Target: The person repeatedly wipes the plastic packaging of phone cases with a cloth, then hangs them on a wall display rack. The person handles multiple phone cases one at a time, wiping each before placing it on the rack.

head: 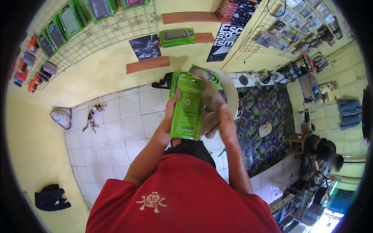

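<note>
My left hand (172, 109) grips a stack of green phone-case packages (188, 113) by its left side, held upright before my chest. A brown cloth (210, 96), partly blurred, hangs from my right hand (227, 123) and lies against the right side of the stack. Another green package (214, 76) shows behind the cloth, tilted. Behind the cloth and my right hand stands a round white table or stool (231, 87), only partly visible. My fingertips on both sides are partly hidden.
Wooden wall shelves (191, 18) and a wire grid rack (116, 32) with more packages are ahead. A cat (92, 116) lies on the tiles at left. A patterned mat (262, 148) covers the floor at right. Another person (323, 150) is at a cluttered desk, far right.
</note>
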